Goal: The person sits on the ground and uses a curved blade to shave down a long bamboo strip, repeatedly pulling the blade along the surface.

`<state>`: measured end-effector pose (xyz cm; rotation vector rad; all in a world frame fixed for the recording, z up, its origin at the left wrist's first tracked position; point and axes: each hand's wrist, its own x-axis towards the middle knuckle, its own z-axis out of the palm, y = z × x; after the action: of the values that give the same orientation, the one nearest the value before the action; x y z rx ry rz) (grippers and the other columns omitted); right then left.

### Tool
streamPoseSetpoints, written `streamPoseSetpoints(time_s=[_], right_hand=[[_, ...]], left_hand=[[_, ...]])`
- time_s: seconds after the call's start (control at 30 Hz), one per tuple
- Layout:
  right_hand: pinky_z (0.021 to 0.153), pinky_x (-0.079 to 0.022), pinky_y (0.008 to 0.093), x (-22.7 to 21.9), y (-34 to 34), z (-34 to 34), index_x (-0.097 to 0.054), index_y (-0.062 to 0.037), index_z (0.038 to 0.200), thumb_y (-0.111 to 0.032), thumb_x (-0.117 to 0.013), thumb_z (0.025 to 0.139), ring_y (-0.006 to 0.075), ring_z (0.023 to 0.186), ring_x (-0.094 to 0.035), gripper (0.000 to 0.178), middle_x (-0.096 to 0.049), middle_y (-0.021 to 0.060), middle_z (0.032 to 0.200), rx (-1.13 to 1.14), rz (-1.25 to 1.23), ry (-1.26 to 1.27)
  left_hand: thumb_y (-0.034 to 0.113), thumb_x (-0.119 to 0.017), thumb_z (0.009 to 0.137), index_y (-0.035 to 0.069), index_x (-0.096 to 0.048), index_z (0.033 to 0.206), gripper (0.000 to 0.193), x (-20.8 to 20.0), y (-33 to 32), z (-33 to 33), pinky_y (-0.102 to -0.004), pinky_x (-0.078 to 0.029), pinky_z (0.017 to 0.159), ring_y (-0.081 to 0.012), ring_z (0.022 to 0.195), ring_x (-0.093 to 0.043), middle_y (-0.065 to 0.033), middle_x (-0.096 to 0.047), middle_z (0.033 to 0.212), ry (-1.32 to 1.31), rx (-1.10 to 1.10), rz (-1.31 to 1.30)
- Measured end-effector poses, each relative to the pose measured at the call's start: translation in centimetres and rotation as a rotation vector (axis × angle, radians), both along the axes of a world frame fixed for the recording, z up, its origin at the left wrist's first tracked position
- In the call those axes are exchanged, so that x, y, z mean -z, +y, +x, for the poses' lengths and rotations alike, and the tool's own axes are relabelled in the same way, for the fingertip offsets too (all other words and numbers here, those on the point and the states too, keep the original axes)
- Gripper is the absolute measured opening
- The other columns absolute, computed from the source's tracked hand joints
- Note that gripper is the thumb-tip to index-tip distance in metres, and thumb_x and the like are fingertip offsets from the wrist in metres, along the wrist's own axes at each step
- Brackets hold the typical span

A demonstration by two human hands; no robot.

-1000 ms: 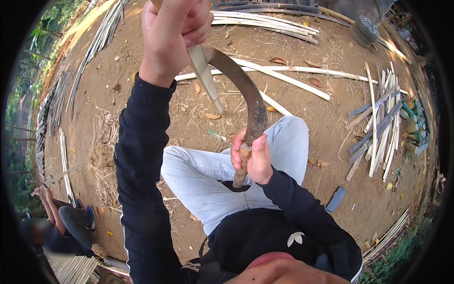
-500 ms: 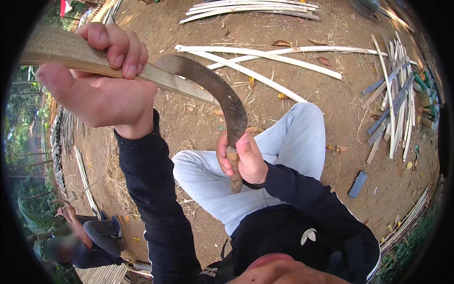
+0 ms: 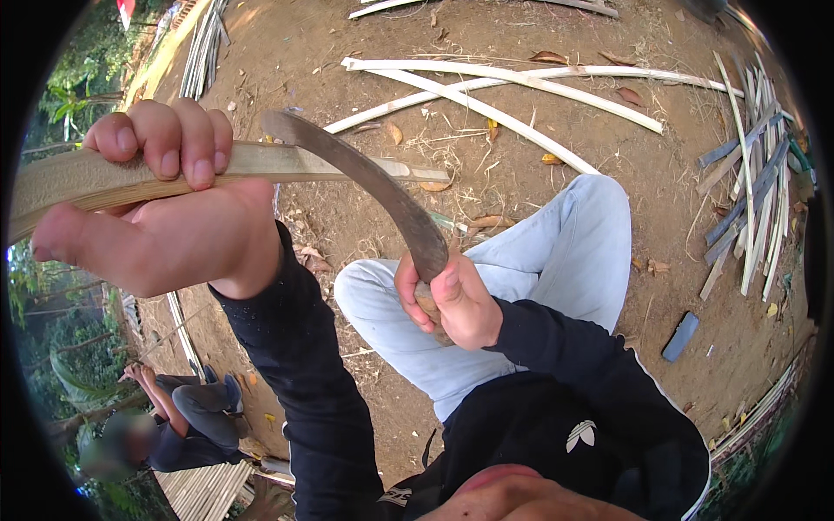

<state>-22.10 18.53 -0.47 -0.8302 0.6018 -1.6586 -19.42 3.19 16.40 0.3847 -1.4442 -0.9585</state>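
Observation:
My left hand [image 3: 187, 204] is curled around a pale split bamboo strip [image 3: 261, 163], fingers over its upper edge and the thumb stretched along its lower side. In my right hand [image 3: 460, 304] is a sickle [image 3: 369, 178] with a dark, curved blade, gripped by its wooden handle [image 3: 426, 300]. The blade crosses in front of the strip, with its tip just above the strip's upper edge. Whether the cutting edge touches the strip I cannot tell. Part of the handle is hidden by my right hand.
Long pale strips [image 3: 521, 78] lie crossed on the dirt beyond my bent knees [image 3: 578, 226]. A pile of slats [image 3: 756, 182] and a dark rectangular object [image 3: 680, 336] lie to the right. Another person [image 3: 195, 408] sits at the lower left, near bundled sticks [image 3: 204, 491].
The bamboo strip has swung closer to level, and my left hand has shifted left and slightly down. The sickle leans further left, its handle slightly lower. The whole view has shifted a little.

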Motion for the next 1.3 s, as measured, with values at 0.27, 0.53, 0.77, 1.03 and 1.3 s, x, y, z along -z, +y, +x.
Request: streamPoseSetpoints(time_s=[0.27, 0.53, 0.77, 1.03, 1.3], right_hand=[[0.045, -0.035, 0.0219, 0.7, -0.6, -0.4, -0.047, -0.0042, 0.081, -0.072, -0.028, 0.086, 0.0061, 0.049, -0.042, 0.070, -0.044, 0.0002, 0.057, -0.035, 0.023, 0.111], [0.045, -0.035, 0.0214, 1.5, -0.6, -0.6, -0.046, -0.0053, 0.082, -0.070, -0.027, 0.088, 0.0060, 0.049, -0.042, 0.067, -0.045, 0.0009, 0.058, -0.054, 0.030, 0.109], [0.045, -0.034, 0.0215, 1.7, -0.9, -0.4, -0.047, -0.0046, 0.080, -0.070, -0.027, 0.087, 0.0060, 0.048, -0.042, 0.069, -0.045, -0.0005, 0.058, -0.016, 0.082, 0.181], [0.046, -0.036, 0.0214, 1.9, -1.2, 0.2, -0.048, -0.0046, 0.079, -0.070, -0.028, 0.087, 0.0059, 0.050, -0.044, 0.069, -0.045, -0.0011, 0.058, 0.036, 0.046, 0.324], [0.045, -0.035, 0.0218, 1.3, -1.5, 0.6, -0.048, -0.0048, 0.077, -0.069, -0.029, 0.088, 0.0061, 0.049, -0.043, 0.068, -0.044, -0.0015, 0.056, 0.055, 0.056, 0.349]], left_hand=[[0.074, -0.034, 0.081, 0.012, -0.039, 0.073, 0.063, 0.6, 0.3, 0.7, -0.0211, -0.023, 0.040, -0.0076, 0.041, -0.029, 0.0007, -0.033, 0.056, 0.018, -0.118, 0.020], [0.066, -0.038, 0.081, 0.012, -0.039, 0.071, 0.055, 0.2, 0.2, 1.2, -0.0212, -0.023, 0.040, -0.0075, 0.041, -0.028, 0.0003, -0.034, 0.055, 0.054, -0.057, 0.005], [0.062, -0.038, 0.080, 0.012, -0.040, 0.071, 0.051, 0.8, -0.9, 2.2, -0.0210, -0.024, 0.040, -0.0079, 0.040, -0.029, 0.0010, -0.035, 0.054, 0.076, 0.020, 0.035], [0.067, -0.033, 0.082, 0.013, -0.038, 0.070, 0.055, 0.6, -1.8, 4.0, -0.0209, -0.023, 0.039, -0.0079, 0.041, -0.029, 0.0016, -0.034, 0.053, 0.085, -0.030, 0.013], [0.073, -0.025, 0.084, 0.013, -0.038, 0.071, 0.063, 0.8, -1.9, 5.0, -0.0208, -0.022, 0.040, -0.0079, 0.041, -0.028, 0.0013, -0.033, 0.055, 0.089, -0.050, 0.060]])
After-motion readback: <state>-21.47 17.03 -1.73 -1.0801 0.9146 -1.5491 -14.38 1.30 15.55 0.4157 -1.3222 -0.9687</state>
